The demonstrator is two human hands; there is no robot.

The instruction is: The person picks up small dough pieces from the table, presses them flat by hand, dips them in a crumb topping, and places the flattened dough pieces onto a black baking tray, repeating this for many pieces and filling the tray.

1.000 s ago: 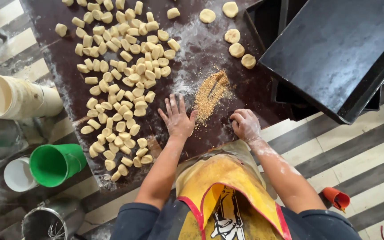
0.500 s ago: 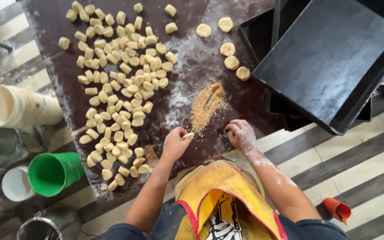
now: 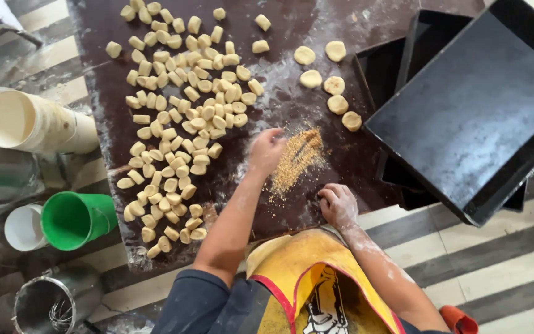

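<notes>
Both hands work apart: the left hand (image 3: 267, 150), fingers loose, touches the golden crumb pile (image 3: 296, 162) on the dark counter (image 3: 292, 25); the floury right hand (image 3: 339, 204) rests curled, empty, at the counter's edge. Crumb-spreading seems underway; coating next would need a dough piece (image 3: 215, 150) from alongside.

The left hand (image 3: 267, 150) is motion-blurred, its fingers indistinct. The dark tray (image 3: 471, 111) runs off the right edge. The steel pot (image 3: 54, 304) and the person's apron (image 3: 304, 291) are cropped below.
</notes>
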